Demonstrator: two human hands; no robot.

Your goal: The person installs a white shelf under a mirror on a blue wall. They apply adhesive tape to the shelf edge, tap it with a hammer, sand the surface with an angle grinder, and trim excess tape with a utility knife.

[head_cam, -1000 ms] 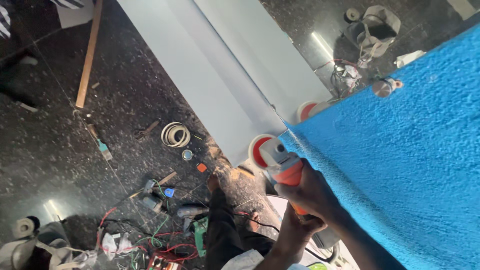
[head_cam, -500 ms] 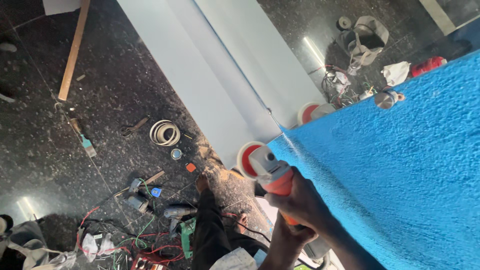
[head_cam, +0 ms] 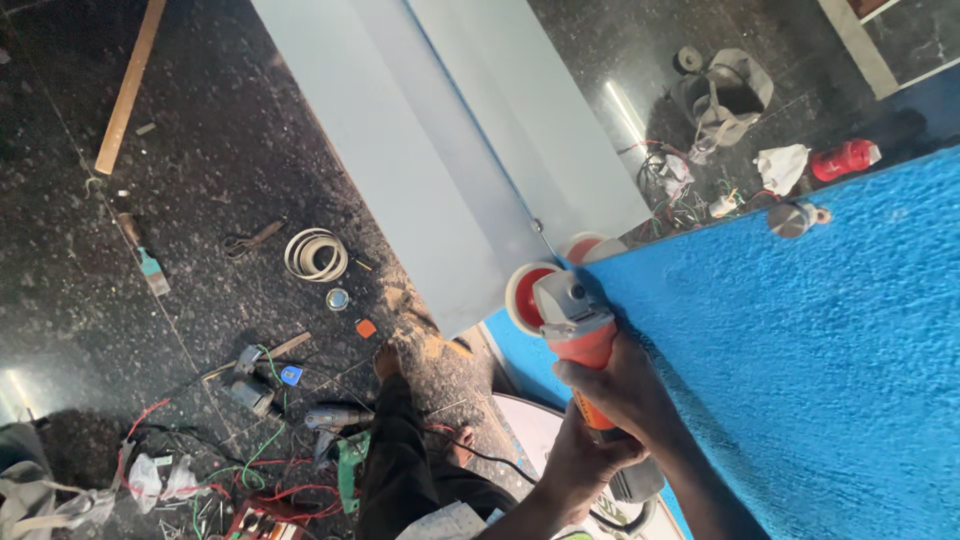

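Here, 2 hands clamp together around an orange angle grinder (head_cam: 578, 335): right hand (head_cam: 625, 385) above, left hand (head_cam: 580, 462) below, its disc (head_cam: 524, 298) beside the blue carpeted panel (head_cam: 800, 340).

Bright, fairly sharp view; lamp glare streaks the glossy dark floor (head_cam: 200, 190), edges slightly bent.

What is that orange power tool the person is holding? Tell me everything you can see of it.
The orange power tool looks like a hand-held angle grinder: an orange plastic body, a grey metal head and a round red-and-white disc at its front. It points up and to the left, its disc at the edge of the blue textured panel. The right hand wraps its body and the left hand grips lower down. A dark cord seems to trail from its rear.
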